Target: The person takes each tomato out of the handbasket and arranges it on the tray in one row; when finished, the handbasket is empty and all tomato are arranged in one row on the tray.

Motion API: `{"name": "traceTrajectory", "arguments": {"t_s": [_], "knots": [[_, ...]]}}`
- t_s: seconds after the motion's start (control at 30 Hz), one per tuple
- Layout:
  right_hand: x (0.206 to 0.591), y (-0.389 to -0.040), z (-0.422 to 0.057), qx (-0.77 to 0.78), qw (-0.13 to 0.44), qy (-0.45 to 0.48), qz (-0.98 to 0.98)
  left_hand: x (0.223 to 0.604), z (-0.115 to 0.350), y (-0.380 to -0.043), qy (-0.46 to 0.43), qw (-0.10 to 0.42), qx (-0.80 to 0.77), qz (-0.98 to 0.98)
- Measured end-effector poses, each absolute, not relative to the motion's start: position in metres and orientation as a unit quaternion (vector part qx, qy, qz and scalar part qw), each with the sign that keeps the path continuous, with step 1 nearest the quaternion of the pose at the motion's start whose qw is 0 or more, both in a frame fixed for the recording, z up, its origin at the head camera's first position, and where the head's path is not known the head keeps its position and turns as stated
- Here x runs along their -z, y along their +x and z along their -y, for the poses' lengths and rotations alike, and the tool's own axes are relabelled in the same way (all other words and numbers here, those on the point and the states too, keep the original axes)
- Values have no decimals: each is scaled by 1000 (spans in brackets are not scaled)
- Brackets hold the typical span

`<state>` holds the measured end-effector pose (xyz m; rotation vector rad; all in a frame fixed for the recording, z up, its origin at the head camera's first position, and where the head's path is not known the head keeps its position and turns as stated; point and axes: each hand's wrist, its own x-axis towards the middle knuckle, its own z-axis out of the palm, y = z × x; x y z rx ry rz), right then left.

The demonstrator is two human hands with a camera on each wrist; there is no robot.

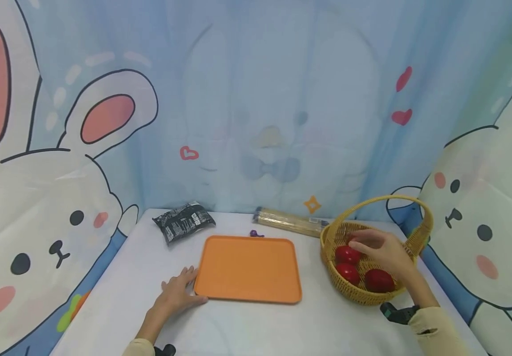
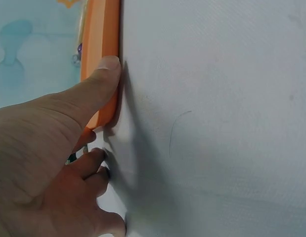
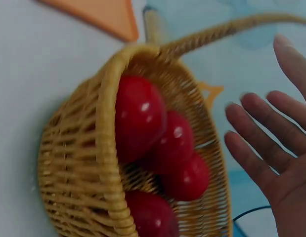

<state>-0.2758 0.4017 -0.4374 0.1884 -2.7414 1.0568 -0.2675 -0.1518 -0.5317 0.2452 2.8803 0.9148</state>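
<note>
In the head view an orange rectangular tray lies flat on the white table. My left hand rests at its near left corner, thumb against the front edge and fingers spread along the left side. The left wrist view shows the thumb touching the tray's rim. At the right stands a yellow wicker basket with an arched handle. Several glossy red apple-like fruits lie inside it. Above them, under the handle, my right hand has its fingers extended and holds nothing.
A black printed packet lies at the back left. Behind the tray are a small purple object and a long tan bundle in clear wrap, reaching to the basket. A blue curtain with cartoon figures surrounds the table.
</note>
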Motion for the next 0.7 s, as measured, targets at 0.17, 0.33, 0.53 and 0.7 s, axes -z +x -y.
{"name": "traceTrajectory", "arguments": {"t_s": [0.17,0.33,0.53,0.7], "knots": [[460,-298,-424,-357,125,8,926,531,153,-269,69,60,-307,-947],[484,-318,-433,-353,160,-36,921,536,156,-267,61,68,-298,-950],[493,-334,-435,-341,136,-50,929,538,157,-270,60,68,-303,-949],[492,-343,-434,-323,96,-51,940,535,154,-274,60,67,-307,-948]]}}
